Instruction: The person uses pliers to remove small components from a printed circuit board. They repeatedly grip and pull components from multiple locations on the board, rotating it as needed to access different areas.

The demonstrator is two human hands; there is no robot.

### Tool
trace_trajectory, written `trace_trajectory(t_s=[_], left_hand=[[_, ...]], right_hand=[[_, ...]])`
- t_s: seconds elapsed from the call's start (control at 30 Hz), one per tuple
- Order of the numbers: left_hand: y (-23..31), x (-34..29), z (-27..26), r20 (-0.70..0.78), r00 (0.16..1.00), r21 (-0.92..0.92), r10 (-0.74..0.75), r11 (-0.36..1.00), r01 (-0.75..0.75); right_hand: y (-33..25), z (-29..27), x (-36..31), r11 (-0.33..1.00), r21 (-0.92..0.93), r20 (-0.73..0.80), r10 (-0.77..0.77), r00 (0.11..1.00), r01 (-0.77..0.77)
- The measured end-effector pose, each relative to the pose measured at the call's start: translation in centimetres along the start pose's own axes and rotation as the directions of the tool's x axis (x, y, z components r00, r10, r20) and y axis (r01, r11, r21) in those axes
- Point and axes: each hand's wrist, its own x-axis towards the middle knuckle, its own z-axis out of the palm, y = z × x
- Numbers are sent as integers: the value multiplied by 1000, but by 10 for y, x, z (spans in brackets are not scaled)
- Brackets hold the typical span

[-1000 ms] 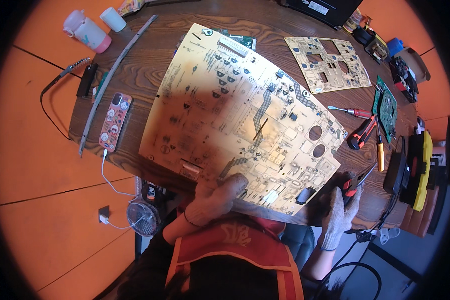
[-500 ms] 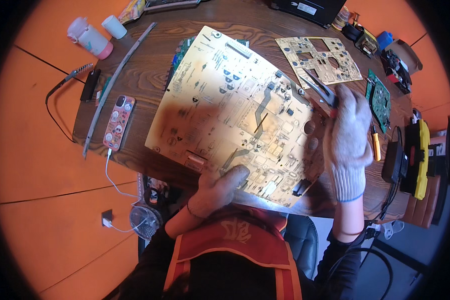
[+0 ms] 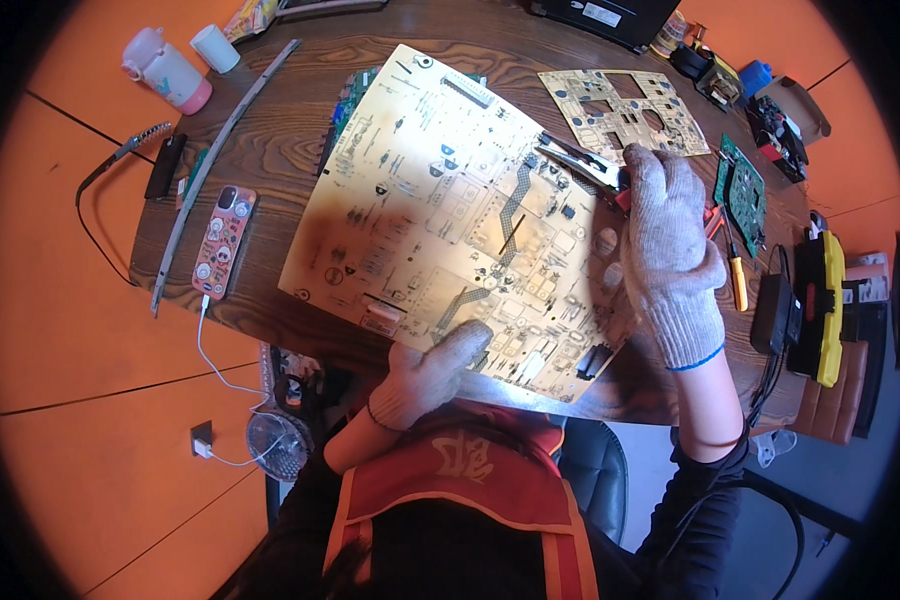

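A large cream circuit board (image 3: 410, 225) with black printed markings and a brown scorched patch lies tilted in front of me. My gloved left hand (image 3: 435, 370) is closed on its near edge, thumb on top; the fingers beneath are hidden. In my gloved right hand (image 3: 675, 250) is a pair of long-nose pliers (image 3: 585, 163) with red handles. The pliers' jaws are over the board's far right edge and point left; whether they touch a part, I cannot tell. Under the board's far left edge a green circuit board (image 3: 355, 100) shows in part.
Beyond the pliers lies a smaller cream board (image 3: 620, 110) with cut-outs. To the right are a green board (image 3: 742, 195), a yellow-handled screwdriver (image 3: 738, 282) and a black adapter (image 3: 772, 312). On the left lie a phone (image 3: 222, 242) on its cable, a long strip (image 3: 225, 165) and a soldering iron (image 3: 135, 140).
My right hand has brought the pliers left, from beside the board's far right edge to over it. The left hand keeps its hold; the whole view has shifted slightly.
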Motion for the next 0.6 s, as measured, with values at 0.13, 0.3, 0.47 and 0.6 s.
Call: trace_trajectory(t_s=[0.13, 0.3, 0.47, 0.6], left_hand=[[-4, 1, -3, 36, 996, 83, 80, 993, -83], [-11, 1, -7, 98, 982, 169, 161, 970, -176], [-13, -1, -10, 158, 963, 225, 219, 941, -251], [-13, 0, -10, 157, 970, 218, 187, 951, -219]], right_hand=[[-5, 2, -1, 998, -62, -16, 23, 1000, -24], [-15, 1, -4, 981, -186, 23, 54, 998, -48], [-13, -6, -2, 893, -447, 32, -44, 999, 53], [-14, -15, 7, 849, -514, 248, 15, 969, 118]])
